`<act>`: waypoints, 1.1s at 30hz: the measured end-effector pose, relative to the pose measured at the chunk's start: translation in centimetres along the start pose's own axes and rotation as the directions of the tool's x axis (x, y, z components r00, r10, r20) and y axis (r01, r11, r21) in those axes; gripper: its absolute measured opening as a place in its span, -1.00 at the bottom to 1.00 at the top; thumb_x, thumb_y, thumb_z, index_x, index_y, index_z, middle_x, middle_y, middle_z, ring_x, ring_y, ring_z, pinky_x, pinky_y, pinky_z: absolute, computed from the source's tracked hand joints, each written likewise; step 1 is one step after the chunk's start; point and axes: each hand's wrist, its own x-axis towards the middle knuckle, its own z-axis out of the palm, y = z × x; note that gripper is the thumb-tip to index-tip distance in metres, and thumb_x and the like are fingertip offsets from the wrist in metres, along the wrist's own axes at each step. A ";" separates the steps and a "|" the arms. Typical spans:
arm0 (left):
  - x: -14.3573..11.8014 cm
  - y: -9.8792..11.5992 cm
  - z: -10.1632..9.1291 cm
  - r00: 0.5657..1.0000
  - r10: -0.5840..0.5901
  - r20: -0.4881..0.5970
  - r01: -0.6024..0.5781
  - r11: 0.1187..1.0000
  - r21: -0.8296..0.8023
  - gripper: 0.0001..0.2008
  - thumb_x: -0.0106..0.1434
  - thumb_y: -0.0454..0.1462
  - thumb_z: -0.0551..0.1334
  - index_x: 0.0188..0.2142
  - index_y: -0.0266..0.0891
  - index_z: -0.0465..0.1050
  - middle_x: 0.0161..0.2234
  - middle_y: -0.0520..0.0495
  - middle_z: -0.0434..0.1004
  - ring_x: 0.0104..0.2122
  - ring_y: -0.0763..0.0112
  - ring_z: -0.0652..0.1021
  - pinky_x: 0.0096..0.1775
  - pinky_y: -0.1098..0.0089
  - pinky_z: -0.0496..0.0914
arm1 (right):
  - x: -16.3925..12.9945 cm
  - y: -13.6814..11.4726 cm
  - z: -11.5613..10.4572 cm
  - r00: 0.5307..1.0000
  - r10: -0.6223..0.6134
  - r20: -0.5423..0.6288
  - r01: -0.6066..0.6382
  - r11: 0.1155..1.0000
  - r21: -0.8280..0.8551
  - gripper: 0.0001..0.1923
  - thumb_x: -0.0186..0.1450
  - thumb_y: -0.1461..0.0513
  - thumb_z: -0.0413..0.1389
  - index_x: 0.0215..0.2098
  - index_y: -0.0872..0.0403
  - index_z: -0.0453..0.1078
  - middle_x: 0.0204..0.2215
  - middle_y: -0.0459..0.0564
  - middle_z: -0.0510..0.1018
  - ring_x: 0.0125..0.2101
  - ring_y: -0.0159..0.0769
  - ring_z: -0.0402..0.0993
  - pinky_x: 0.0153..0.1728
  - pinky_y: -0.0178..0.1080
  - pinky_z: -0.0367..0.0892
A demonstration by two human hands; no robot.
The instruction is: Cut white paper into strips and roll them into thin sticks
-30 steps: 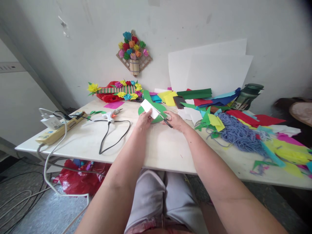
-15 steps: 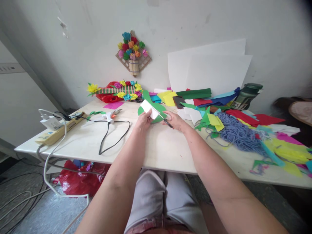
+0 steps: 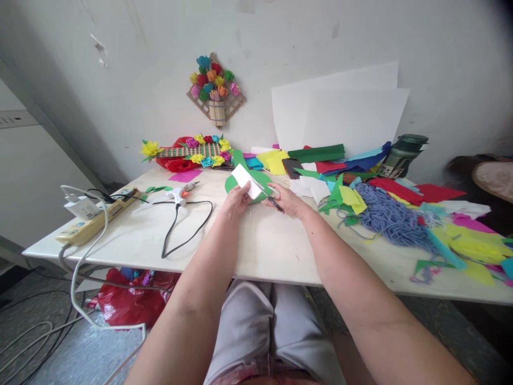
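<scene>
My left hand (image 3: 239, 199) pinches a folded piece of white paper (image 3: 245, 179) between thumb and fingers, above the table. In my right hand (image 3: 286, 200) is a pair of scissors (image 3: 274, 203) with dark handles. Their blades point up and left and lie along the right edge of the white paper; whether they are parted I cannot make out. Behind the paper lies a green paper shape (image 3: 239, 158) with a rounded body and a narrow upper part, partly hidden by the paper and my hands.
Left on the table (image 3: 272, 251) are a glue gun (image 3: 179, 195) with a looped black cord and a power strip (image 3: 86, 224). Blue yarn (image 3: 395, 216), coloured paper scraps and a dark green bottle (image 3: 403, 155) occupy the right. A flower-decorated panel (image 3: 188, 152) stands at the back.
The whole view has shifted slightly. Both hands keep their holds on the white paper and the scissors, and the scissors' handles sit marginally differently against the paper.
</scene>
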 end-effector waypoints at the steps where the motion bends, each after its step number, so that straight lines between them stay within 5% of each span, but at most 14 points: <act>1: -0.1 0.0 0.1 1.000 -0.001 0.003 0.001 1.000 0.002 -0.83 0.11 -0.38 0.29 -0.25 -0.35 0.45 -0.33 -0.14 0.60 -0.29 0.31 0.60 -0.12 0.27 0.49 | 0.0 0.0 0.0 1.000 0.000 -0.003 0.000 1.000 -0.006 -0.14 0.05 0.03 0.25 0.23 0.10 0.07 -0.63 -0.22 0.41 -0.72 -0.52 0.20 -0.69 -0.41 0.15; 33: 0.0 0.0 0.2 1.000 -0.006 -0.028 0.006 1.000 -0.003 -0.76 0.08 -0.38 0.31 -0.20 -0.32 0.45 -0.32 -0.13 0.60 -0.27 0.30 0.60 -0.13 0.28 0.49 | 0.5 -0.1 0.6 0.997 -0.033 -0.076 0.026 0.996 -0.090 -0.19 0.05 0.05 0.24 0.21 0.09 0.14 -0.56 -0.13 0.48 -0.63 -0.47 0.23 -0.61 -0.40 0.16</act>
